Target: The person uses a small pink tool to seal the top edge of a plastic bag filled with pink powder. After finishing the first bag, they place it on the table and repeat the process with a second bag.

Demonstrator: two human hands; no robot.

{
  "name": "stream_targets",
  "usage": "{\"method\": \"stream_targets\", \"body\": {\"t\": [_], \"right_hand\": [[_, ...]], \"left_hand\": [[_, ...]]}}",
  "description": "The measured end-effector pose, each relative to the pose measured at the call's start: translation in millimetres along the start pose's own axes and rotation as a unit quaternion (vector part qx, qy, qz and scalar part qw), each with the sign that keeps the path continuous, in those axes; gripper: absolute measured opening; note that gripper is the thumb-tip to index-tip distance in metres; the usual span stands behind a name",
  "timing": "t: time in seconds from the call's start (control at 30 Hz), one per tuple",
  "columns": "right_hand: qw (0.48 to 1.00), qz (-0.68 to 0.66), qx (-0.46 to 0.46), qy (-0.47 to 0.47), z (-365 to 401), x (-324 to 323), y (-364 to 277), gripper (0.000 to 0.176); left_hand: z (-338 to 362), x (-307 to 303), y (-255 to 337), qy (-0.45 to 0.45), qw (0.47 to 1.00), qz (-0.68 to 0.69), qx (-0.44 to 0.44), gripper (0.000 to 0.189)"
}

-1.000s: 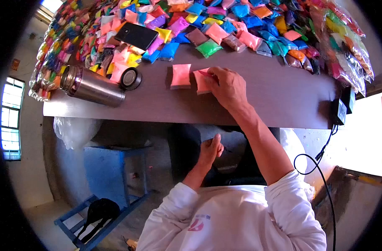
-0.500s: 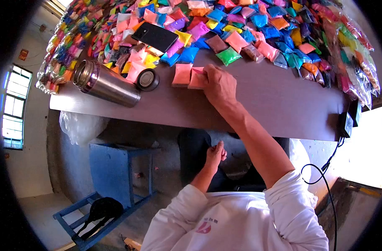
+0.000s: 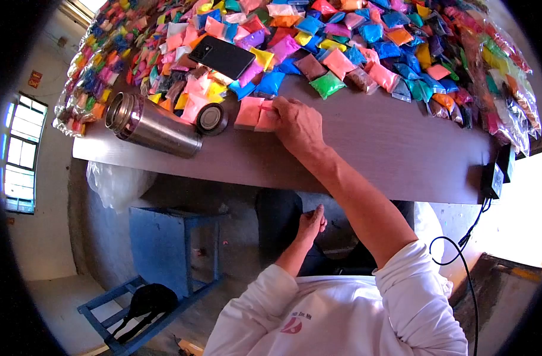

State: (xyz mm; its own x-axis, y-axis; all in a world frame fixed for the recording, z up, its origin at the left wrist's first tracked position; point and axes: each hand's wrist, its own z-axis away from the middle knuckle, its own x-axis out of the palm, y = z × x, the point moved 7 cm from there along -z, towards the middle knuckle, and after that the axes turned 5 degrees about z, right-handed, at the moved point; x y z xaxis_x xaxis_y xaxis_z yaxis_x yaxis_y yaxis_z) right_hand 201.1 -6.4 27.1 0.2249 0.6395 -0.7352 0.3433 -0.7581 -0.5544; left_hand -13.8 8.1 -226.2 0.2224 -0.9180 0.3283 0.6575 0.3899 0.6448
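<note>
My right hand point(image 3: 299, 126) is over the tabletop with its fingers closed on the edge of a pink packet point(image 3: 266, 117). Against that packet's left side lies another pink packet point(image 3: 248, 113), flat on the table. My left hand point(image 3: 311, 224) hangs low in front of my lap, its fingers curled; whether it holds something is hidden. Left of the packets is a round black lid point(image 3: 211, 119), beside a steel flask point(image 3: 158, 127) lying on its side.
Many small coloured bags point(image 3: 283, 47) are heaped along the far part of the brown table point(image 3: 389, 148). A black phone point(image 3: 222, 57) rests on them. Black adapters point(image 3: 492, 180) with cables sit at the right edge. A blue stool point(image 3: 158, 243) stands below left.
My right hand and the two pink packets have moved left, closer to the black lid. The view has shifted slightly. My left hand keeps its curled pose.
</note>
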Motion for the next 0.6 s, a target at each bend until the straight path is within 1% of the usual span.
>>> {"method": "stream_targets", "body": {"t": [0.1,0.17,0.3,0.37,0.4,0.47,0.5,0.6], "right_hand": [[1.0,-0.006,-0.008,-0.012,-1.8,5.4,-1.3,0.013],[1.0,-0.002,-0.01,-0.019,-4.6,8.5,-0.1,0.018],[1.0,-0.01,0.002,0.004,-2.6,1.9,-2.8,0.017],[0.997,-0.037,0.032,0.055,1.3,-8.1,0.8,0.013],[0.997,-0.031,0.034,0.057,0.4,-12.5,2.6,0.013],[0.985,-0.058,0.029,0.162,2.1,-35.5,7.3,0.011],[0.985,-0.053,0.03,0.163,-1.4,-42.1,13.4,0.011],[0.962,-0.005,0.051,0.267,-18.9,-76.6,50.8,0.013]], "left_hand": [[-0.9,0.9,-1.0,-0.012,1.0,0.002,0.008,0.05],[-0.6,0.5,-1.8,0.01,1.0,-0.015,-0.014,0.05],[-1.6,-1.2,-2.8,-0.005,1.0,-0.015,-0.01,0.049],[-2.4,0.9,-1.1,-0.003,1.0,-0.002,0.0,0.048],[-0.8,3.7,0.4,-0.01,1.0,-0.003,-0.001,0.048],[3.2,3.3,3.9,-0.005,1.0,-0.006,-0.005,0.048],[1.1,2.1,0.6,-0.01,1.0,-0.005,-0.007,0.048],[-3.5,-1.9,-5.1,-0.027,1.0,-0.01,0.0,0.048]]}}
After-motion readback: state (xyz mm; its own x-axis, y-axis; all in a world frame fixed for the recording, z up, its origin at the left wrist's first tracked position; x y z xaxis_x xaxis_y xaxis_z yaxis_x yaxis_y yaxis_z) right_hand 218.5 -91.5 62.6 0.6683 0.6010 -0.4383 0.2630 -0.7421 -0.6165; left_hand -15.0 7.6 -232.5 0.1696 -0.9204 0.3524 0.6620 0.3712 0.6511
